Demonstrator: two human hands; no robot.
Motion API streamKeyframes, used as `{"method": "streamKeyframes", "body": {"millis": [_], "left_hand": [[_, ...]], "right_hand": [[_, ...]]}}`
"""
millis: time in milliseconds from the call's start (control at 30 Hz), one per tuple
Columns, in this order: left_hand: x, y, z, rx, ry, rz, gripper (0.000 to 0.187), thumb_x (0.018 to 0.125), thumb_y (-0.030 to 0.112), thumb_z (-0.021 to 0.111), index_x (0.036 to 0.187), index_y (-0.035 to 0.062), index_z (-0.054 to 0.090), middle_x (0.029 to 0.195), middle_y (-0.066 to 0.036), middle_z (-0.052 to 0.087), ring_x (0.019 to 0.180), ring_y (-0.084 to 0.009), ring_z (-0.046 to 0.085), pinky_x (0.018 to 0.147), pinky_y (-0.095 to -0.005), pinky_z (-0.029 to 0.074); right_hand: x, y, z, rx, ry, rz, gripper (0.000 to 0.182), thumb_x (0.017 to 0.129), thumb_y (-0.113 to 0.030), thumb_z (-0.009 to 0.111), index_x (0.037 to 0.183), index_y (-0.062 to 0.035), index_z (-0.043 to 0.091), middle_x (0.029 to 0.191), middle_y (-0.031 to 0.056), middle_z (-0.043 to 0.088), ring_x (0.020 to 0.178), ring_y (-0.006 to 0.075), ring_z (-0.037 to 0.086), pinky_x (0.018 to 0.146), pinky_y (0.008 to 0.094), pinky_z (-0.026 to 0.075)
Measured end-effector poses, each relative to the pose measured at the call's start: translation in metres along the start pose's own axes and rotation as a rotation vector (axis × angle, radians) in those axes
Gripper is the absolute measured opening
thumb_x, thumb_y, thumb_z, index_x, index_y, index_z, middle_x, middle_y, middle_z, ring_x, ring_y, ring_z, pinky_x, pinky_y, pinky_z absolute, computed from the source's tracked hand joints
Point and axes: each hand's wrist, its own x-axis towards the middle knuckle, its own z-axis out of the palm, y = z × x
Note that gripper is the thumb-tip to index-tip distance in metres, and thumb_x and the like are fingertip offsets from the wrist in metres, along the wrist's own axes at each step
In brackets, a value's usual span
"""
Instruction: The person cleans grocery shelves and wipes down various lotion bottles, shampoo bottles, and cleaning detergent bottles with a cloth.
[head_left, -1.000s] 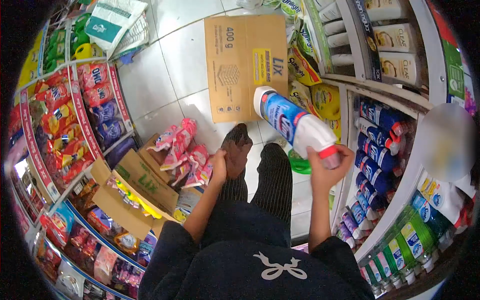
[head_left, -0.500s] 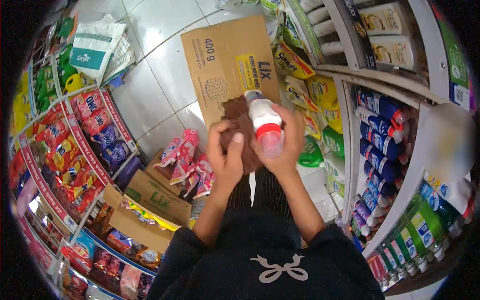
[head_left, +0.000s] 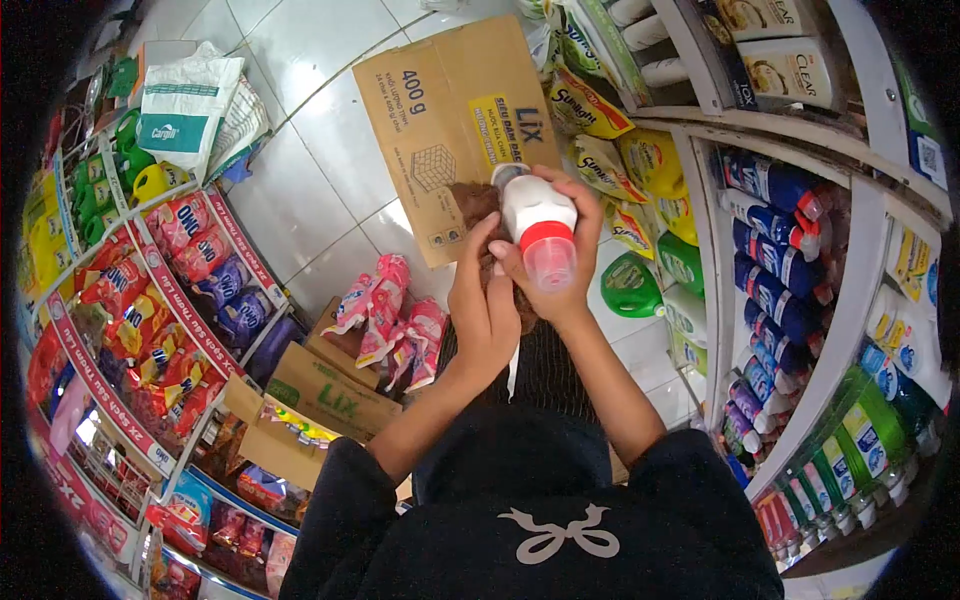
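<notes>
My right hand [head_left: 568, 262] is wrapped round a white bottle [head_left: 538, 207] with a red collar and a clear cap, tilted so the cap points toward me. My left hand [head_left: 487, 315] is closed on a brown cloth [head_left: 478, 203], close along the bottle's left side. Part of the cloth shows beyond the fingertips and part below the hand; the rest is hidden. Both hands are above my lap, in front of a cardboard box [head_left: 440, 110] marked Lix.
Detergent bags [head_left: 190, 225] fill the left shelves. Pink packets [head_left: 385, 310] and an open carton [head_left: 285, 450] stand at lower left. Yellow pouches [head_left: 595, 105] and a green bottle [head_left: 630, 285] are on the right, beside shelves of blue bottles [head_left: 765, 255]. A bag [head_left: 185, 120] lies upper left.
My left hand has turned and its fingers have straightened, moving right toward the bottle. Less of the cloth shows. The bottle has shifted slightly right and up in my right hand.
</notes>
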Motion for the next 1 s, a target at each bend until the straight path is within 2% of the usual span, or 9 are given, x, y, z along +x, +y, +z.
{"method": "streamKeyframes", "body": {"millis": [100, 167, 233, 333, 433, 533, 633, 767, 1000], "left_hand": [[0.016, -0.004, -0.008, 0.025, -0.044, 0.117, 0.037, 0.082, 0.005, 0.033, 0.116, -0.0042, 0.044, 0.116, -0.017, 0.049, 0.11, -0.0261, 0.046, 0.095, -0.0341, 0.031], [0.027, -0.009, -0.007, 0.041, -0.008, 0.181, 0.034, 0.087, 0.012, 0.033, 0.115, -0.0041, 0.045, 0.115, -0.017, 0.05, 0.108, -0.0244, 0.047, 0.095, -0.0327, 0.032], [0.045, -0.02, 0.001, -0.117, 0.04, 0.138, 0.033, 0.091, 0.02, 0.033, 0.112, -0.0013, 0.049, 0.105, -0.014, 0.055, 0.091, -0.0222, 0.055, 0.083, -0.0299, 0.04], [0.085, -0.021, -0.006, -0.175, -0.158, -0.19, 0.044, 0.093, 0.032, 0.029, 0.107, -0.0021, 0.052, 0.104, -0.014, 0.056, 0.092, -0.021, 0.054, 0.083, -0.0283, 0.04], [0.098, -0.046, -0.006, -0.395, -0.238, -0.216, 0.042, 0.093, 0.031, 0.031, 0.108, -0.0024, 0.052, 0.105, -0.014, 0.055, 0.095, -0.0203, 0.052, 0.084, -0.0276, 0.039], [0.065, -0.115, 0.009, -0.509, -0.121, -0.288, 0.041, 0.093, 0.03, 0.031, 0.112, -0.0021, 0.048, 0.108, -0.014, 0.053, 0.099, -0.0206, 0.051, 0.086, -0.0292, 0.039], [0.019, -0.135, 0.027, -0.337, 0.009, -0.153, 0.039, 0.092, 0.027, 0.033, 0.117, -0.0013, 0.044, 0.111, -0.014, 0.051, 0.101, -0.0218, 0.05, 0.088, -0.032, 0.038], [0.004, -0.058, 0.028, -0.605, 0.299, -0.481, 0.035, 0.092, 0.023, 0.035, 0.114, -0.003, 0.044, 0.109, -0.012, 0.052, 0.101, -0.0204, 0.05, 0.088, -0.0331, 0.039], [0.03, 0.015, -0.026, -0.289, 0.118, -0.175, 0.028, 0.091, 0.018, 0.04, 0.102, -0.0028, 0.055, 0.1, -0.009, 0.056, 0.093, -0.0132, 0.052, 0.082, -0.0264, 0.04]], "right_hand": [[0.003, 0.004, 0.0, -0.007, 0.042, 0.041, 0.088, 0.052, -0.044, 0.08, 0.116, -0.0048, 0.033, 0.115, 0.0163, 0.044, 0.104, 0.0263, 0.046, 0.09, 0.037, 0.037], [0.007, 0.005, 0.0, -0.116, 0.04, 0.019, 0.089, 0.051, -0.046, 0.079, 0.115, -0.005, 0.034, 0.114, 0.0158, 0.044, 0.103, 0.0261, 0.046, 0.09, 0.0364, 0.037], [0.009, 0.0, -0.001, -0.167, 0.044, 0.026, 0.09, 0.048, -0.049, 0.079, 0.113, -0.005, 0.035, 0.113, 0.0154, 0.045, 0.102, 0.0263, 0.046, 0.089, 0.0362, 0.037], [0.0, 0.0, 0.003, -0.135, 0.012, -0.047, 0.091, 0.045, -0.049, 0.08, 0.112, -0.0045, 0.036, 0.112, 0.0159, 0.045, 0.102, 0.0275, 0.046, 0.089, 0.0369, 0.036], [-0.005, -0.001, 0.014, -0.124, 0.086, -0.042, 0.088, 0.039, -0.043, 0.083, 0.108, -0.0067, 0.042, 0.11, 0.0165, 0.048, 0.102, 0.0326, 0.047, 0.088, 0.0406, 0.035], [-0.002, -0.001, 0.013, -0.073, 0.093, 0.015, 0.083, 0.041, -0.038, 0.083, 0.107, -0.0071, 0.043, 0.109, 0.0166, 0.048, 0.101, 0.0327, 0.047, 0.088, 0.0403, 0.035], [-0.002, -0.004, 0.009, -0.145, 0.034, -0.016, 0.081, 0.047, -0.031, 0.084, 0.109, -0.0069, 0.039, 0.11, 0.0169, 0.047, 0.103, 0.029, 0.048, 0.089, 0.0374, 0.037], [0.002, -0.01, 0.007, -0.155, 0.004, 0.018, 0.08, 0.047, -0.031, 0.084, 0.109, -0.0072, 0.04, 0.11, 0.0172, 0.047, 0.102, 0.0301, 0.048, 0.087, 0.038, 0.038], [0.007, -0.009, 0.005, -0.193, -0.051, -0.046, 0.083, 0.046, -0.047, 0.078, 0.108, -0.0062, 0.042, 0.111, 0.0175, 0.046, 0.103, 0.036, 0.044, 0.088, 0.043, 0.033]]}}
